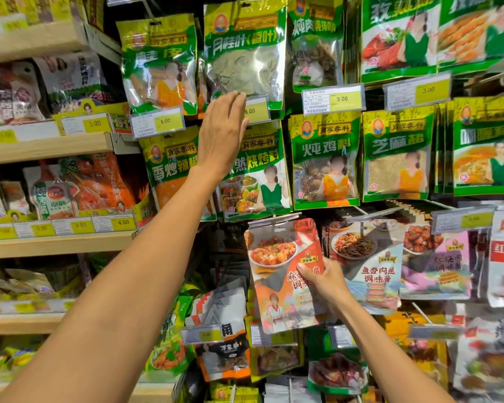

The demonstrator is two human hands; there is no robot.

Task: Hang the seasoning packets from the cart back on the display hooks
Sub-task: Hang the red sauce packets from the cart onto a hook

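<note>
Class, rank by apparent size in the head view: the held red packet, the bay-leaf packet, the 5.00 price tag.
Largest, not ranked apart: red packet and bay-leaf packet look alike, and the red one is nearer the camera.
Smallest: 5.00 price tag.

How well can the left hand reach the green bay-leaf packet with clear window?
Probably yes: the left hand is raised to the lower edge of the green bay-leaf packet; nothing lies between.

Right hand (323, 282) grips red sauce packet (274, 254); left hand (223, 126) touches hanging leaf packet (245, 65).
</note>
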